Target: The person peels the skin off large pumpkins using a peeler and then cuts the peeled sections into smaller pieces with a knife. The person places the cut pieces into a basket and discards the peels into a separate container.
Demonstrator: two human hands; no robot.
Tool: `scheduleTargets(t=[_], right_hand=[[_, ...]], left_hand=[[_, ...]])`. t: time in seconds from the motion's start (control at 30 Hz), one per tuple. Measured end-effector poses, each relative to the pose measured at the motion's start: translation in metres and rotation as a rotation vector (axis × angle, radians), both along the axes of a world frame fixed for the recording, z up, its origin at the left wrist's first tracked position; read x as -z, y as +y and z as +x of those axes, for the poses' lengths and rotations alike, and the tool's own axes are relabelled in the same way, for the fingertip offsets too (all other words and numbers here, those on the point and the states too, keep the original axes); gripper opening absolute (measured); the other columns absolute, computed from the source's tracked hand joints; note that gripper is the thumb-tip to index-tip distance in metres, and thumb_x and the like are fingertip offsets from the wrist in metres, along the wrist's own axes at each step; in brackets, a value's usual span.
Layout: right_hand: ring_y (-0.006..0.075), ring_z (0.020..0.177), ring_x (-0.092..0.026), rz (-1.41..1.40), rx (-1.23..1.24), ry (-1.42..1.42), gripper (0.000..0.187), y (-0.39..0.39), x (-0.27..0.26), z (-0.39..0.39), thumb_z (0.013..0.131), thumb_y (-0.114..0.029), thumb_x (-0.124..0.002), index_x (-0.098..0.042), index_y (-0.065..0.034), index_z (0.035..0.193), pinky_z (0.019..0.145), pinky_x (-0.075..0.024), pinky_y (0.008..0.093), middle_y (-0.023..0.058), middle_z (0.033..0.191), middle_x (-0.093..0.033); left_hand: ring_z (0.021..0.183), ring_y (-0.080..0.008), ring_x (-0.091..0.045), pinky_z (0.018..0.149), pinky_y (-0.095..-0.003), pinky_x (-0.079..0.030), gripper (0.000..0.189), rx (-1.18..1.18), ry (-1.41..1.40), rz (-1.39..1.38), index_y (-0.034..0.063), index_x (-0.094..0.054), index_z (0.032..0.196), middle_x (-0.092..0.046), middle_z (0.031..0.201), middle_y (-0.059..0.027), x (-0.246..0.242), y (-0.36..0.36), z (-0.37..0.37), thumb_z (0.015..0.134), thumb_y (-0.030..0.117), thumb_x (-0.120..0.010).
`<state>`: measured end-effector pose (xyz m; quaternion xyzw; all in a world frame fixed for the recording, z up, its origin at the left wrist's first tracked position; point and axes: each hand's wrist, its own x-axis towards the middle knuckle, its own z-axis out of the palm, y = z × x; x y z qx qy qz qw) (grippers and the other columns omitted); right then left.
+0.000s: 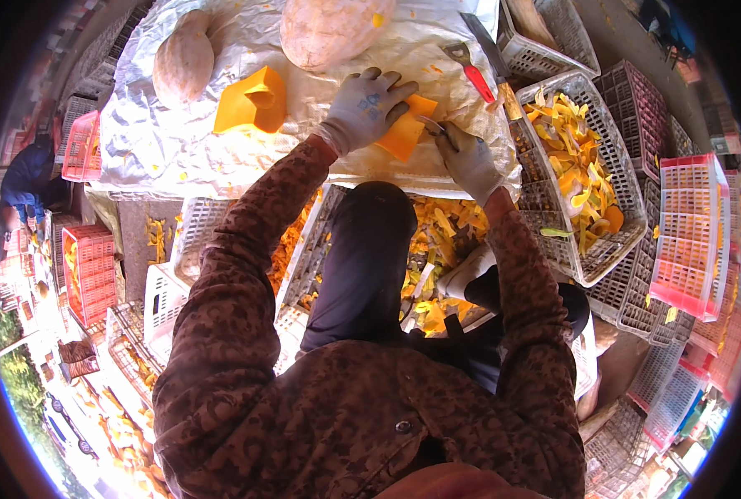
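A flat slab of orange pumpkin flesh lies on the white woven sheet covering the table. My left hand, in a whitish work glove, presses and grips it from the upper left, fingers spread over its far end. In my gloved right hand is a small tool with a narrow metal blade; its handle is hidden by the fingers. The blade meets the slab's right edge. To the left sits another cut pumpkin piece, with a hollow in it.
Whole pale pumpkins rest at the table's back. A red-handled peeler and a long wooden-handled knife lie at the right edge. A plastic crate of peelings stands close right. Peelings lie below the table by my legs.
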<state>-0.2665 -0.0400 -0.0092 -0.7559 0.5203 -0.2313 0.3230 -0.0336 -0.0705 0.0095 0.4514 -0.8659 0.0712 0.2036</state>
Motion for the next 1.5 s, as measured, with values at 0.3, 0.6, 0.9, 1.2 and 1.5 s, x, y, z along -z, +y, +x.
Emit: scheduleTargets(t=[0.3, 0.6, 0.9, 1.2, 1.5], right_hand=[[0.0427, 0.081, -0.064, 0.0, -0.121, -0.027, 0.022, -0.003, -0.005, 0.002, 0.099, -0.028, -0.055, -0.061, -0.0076, 0.103, 0.067, -0.0507, 0.0506, 0.0205, 0.081, -0.066], [0.0437, 0.076, -0.064, -0.057, -0.049, 0.022, 0.024, 0.019, 0.0, 0.016, 0.099, -0.031, -0.054, -0.061, -0.0081, 0.097, 0.065, -0.0494, 0.0525, 0.0202, 0.076, -0.065], [0.0428, 0.075, -0.064, -0.14, -0.182, 0.105, 0.024, 0.016, 0.002, 0.012, 0.098, -0.031, -0.055, -0.062, -0.0085, 0.091, 0.067, -0.0508, 0.0524, 0.0192, 0.074, -0.066], [0.0386, 0.072, -0.066, -0.295, -0.392, 0.315, 0.018, 0.001, -0.005, 0.002, 0.095, -0.028, -0.056, -0.061, -0.0114, 0.094, 0.067, -0.0514, 0.0516, 0.0161, 0.072, -0.066], [0.0289, 0.075, -0.07, -0.305, -0.685, 0.785, 0.016, -0.028, -0.042, 0.0, 0.092, -0.02, -0.056, -0.059, -0.0118, 0.106, 0.066, -0.0522, 0.0433, 0.0081, 0.084, -0.07]], left_hand=[[0.106, -0.0301, -0.059, 0.087, -0.0411, -0.051, 0.037, 0.082, 0.022, 0.052, 0.016, -0.062, 0.125, -0.062, 0.119, -0.0087, -0.003, -0.002, 0.001, 0.089, 0.022, -0.065], [0.104, -0.027, -0.06, 0.082, -0.0398, -0.052, 0.034, 0.046, -0.009, 0.07, 0.0164, -0.064, 0.121, -0.062, 0.119, -0.0053, 0.0, -0.004, -0.004, 0.087, 0.022, -0.066], [0.098, -0.0256, -0.062, 0.077, -0.0394, -0.053, 0.031, 0.098, 0.099, -0.029, 0.015, -0.064, 0.116, -0.064, 0.111, -0.0045, 0.005, 0.0, -0.002, 0.086, 0.023, -0.066], [0.099, -0.0281, -0.062, 0.079, -0.0406, -0.053, 0.034, 0.094, 0.113, 0.004, 0.0126, -0.065, 0.118, -0.065, 0.114, -0.0067, 0.003, 0.002, -0.002, 0.085, 0.019, -0.068], [0.097, -0.0272, -0.062, 0.078, -0.0405, -0.053, 0.029, 0.015, 0.089, 0.024, 0.0124, -0.065, 0.115, -0.064, 0.114, -0.0068, 0.002, 0.002, -0.006, 0.088, 0.022, -0.062]])
